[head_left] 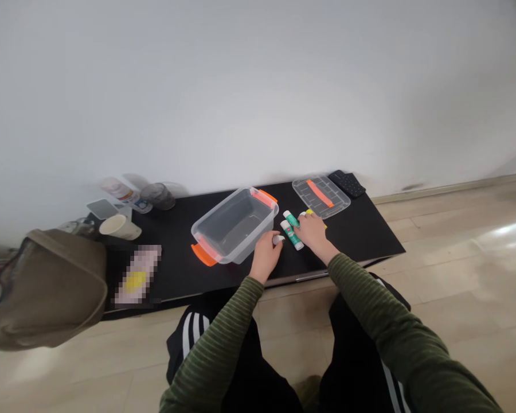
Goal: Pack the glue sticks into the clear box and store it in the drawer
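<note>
1. Left hand [264, 255] rests on the black desk [361, 232], just beside the clear bin [234, 225] w/ orange handles. Its fingers pinch a small white cap-like piece [277, 240]; can't tell exactly what it is.
2. Right hand [313, 228] lies palm-down over the glue sticks [292, 229] (green/white tubes), w/ something yellow [310, 212] under the fingertips. Fingers mostly flat, loosely curled; can't tell if they actually grip a tube.
3. Tubes lie on the desk between bin and clear lid [321, 196], touching each other.
4. Risks, judged: round tubes could roll toward the desk's front edge if nudged; the small white piece could slip from the pinch & drop to the floor.
5. Paper cup [119, 227] & bag [47, 287] sit well apart, left.
</note>
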Tool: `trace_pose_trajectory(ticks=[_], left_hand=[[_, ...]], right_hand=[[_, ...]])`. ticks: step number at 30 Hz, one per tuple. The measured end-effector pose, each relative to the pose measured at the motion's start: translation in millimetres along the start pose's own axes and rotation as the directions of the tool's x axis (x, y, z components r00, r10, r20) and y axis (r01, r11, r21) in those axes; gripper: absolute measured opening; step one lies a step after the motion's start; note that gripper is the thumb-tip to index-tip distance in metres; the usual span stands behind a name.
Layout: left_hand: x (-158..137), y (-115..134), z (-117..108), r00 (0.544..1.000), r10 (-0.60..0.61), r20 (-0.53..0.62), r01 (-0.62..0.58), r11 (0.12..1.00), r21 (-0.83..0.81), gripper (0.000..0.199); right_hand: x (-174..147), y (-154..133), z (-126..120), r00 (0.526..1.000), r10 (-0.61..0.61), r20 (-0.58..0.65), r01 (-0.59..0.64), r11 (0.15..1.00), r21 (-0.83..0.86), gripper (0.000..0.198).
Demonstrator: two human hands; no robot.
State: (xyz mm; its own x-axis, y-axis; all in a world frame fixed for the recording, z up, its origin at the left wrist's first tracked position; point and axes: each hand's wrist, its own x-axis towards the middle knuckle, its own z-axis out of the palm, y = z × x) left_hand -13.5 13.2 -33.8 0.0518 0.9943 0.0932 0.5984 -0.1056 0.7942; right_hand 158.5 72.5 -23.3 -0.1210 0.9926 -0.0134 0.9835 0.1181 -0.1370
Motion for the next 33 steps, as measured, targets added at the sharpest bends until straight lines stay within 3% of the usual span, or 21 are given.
trace_pose_trajectory(ticks=[8,12,16,23,28,33], left_hand=[[2.7,-6.9,-1.9,0.987,-0.156,0.039,0.161,0.951,-0.264,0.026],[4.7,-12.2,4.1,0.963,-0.259,0.079,0.264,0.837,-0.479,0.02],[5.9,-14.3,13.3,0.929,-0.355,0.106,0.354,0.765,-0.538,0.014],[12.3,-5.8,17.1,0.907,-0.4,0.132,0.356,0.558,-0.749,0.012],[11.6,1.0,12.6,0.897,-0.373,0.236,0.37,0.344,-0.863,0.013],[8.6,3.1,10.9,0.879,-0.4,0.259,0.402,0.33,-0.854,0.018]], right_hand=[[8.0,-7.2,5.9,0.999,0.034,0.007,-0.034,0.999,-0.017,0.032],[7.4,-8.7,4.5,1.0,0.027,0.01,-0.027,1.0,-0.012,0.028],[5.2,-4.4,-4.6,0.998,0.067,-0.001,-0.067,0.997,0.037,0.03],[-6.4,12.7,-25.6,0.989,0.146,0.035,-0.15,0.949,0.277,0.027],[-30.0,19.3,-29.9,0.999,-0.009,0.05,-0.013,0.909,0.417,0.024],[-53.9,23.2,-29.2,0.987,-0.157,0.024,0.126,0.868,0.481,0.023]])
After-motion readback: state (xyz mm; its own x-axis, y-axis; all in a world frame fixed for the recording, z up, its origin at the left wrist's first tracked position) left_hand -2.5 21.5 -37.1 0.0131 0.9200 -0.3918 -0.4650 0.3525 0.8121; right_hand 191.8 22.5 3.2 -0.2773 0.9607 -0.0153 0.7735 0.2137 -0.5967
